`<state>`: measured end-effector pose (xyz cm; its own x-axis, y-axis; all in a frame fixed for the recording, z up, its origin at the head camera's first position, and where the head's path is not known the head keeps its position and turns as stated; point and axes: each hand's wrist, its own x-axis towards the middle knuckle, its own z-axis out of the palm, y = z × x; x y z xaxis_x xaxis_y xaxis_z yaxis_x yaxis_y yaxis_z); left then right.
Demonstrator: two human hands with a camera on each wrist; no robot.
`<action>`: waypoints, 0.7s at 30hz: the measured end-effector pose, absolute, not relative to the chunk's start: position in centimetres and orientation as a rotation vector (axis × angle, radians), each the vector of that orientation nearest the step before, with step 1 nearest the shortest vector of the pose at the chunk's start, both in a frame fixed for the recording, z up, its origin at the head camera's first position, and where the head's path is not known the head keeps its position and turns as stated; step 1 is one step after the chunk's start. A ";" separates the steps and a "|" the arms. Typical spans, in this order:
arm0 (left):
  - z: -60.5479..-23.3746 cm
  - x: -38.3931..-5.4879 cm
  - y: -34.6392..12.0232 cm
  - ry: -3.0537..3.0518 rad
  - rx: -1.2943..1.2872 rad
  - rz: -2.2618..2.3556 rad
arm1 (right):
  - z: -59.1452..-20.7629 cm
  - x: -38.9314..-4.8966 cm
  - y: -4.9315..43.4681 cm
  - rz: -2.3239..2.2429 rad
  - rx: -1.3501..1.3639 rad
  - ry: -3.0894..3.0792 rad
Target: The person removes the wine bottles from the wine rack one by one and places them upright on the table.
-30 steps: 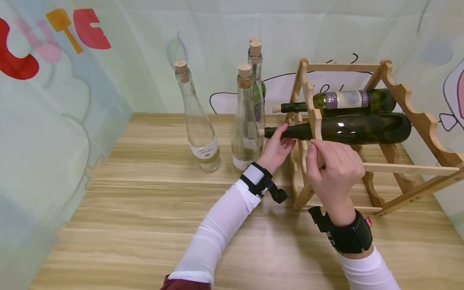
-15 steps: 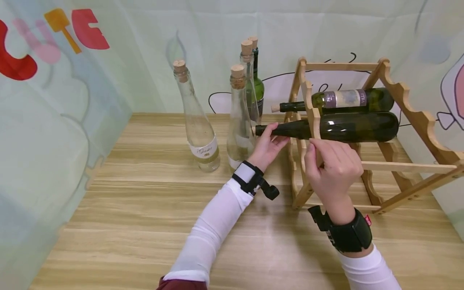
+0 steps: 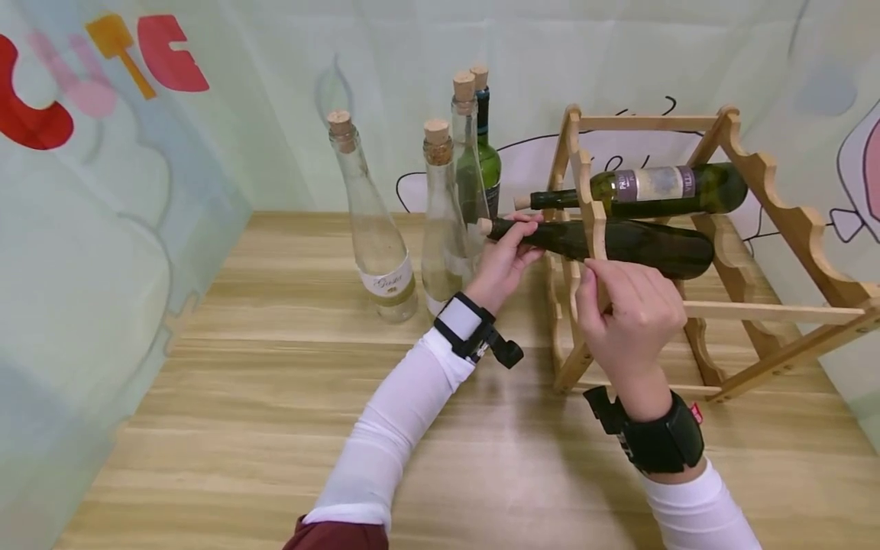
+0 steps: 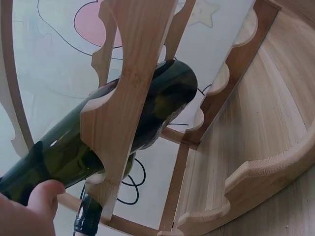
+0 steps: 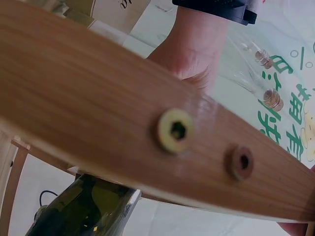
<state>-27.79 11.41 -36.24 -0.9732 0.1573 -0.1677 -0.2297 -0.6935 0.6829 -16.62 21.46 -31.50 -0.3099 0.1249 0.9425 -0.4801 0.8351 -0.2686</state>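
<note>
My left hand (image 3: 505,263) grips the neck of a dark green wine bottle (image 3: 660,248), just behind its cork. This bottle lies across a scalloped slat of the wooden wine rack (image 3: 777,312), its base dipping inside the frame. In the left wrist view, the bottle (image 4: 170,91) passes over a slat notch, with my thumb along its neck. At the rack's near left upper corner, my right hand (image 3: 632,321) holds the wood with curled fingers. A second, labelled green bottle (image 3: 660,189) lies in the row behind, cork pointing left.
Left of the rack stand corked clear bottles: one apart (image 3: 381,244), one nearer the left hand (image 3: 440,214), and one behind it (image 3: 466,145). A green bottle (image 3: 490,160) stands at the back. A printed cloth (image 3: 275,92) hangs behind the wooden table (image 3: 275,428).
The left hand has drawn the dark bottle leftward. Its base has slid away from the rack's far slat and tilted down. Clear bottles beside the hand have shifted left; the right hand has stayed put.
</note>
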 end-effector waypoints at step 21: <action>-35.6 -26.6 9.5 1.229 0.023 2.715 | -31.6 -16.7 21.4 0.614 0.267 -1.772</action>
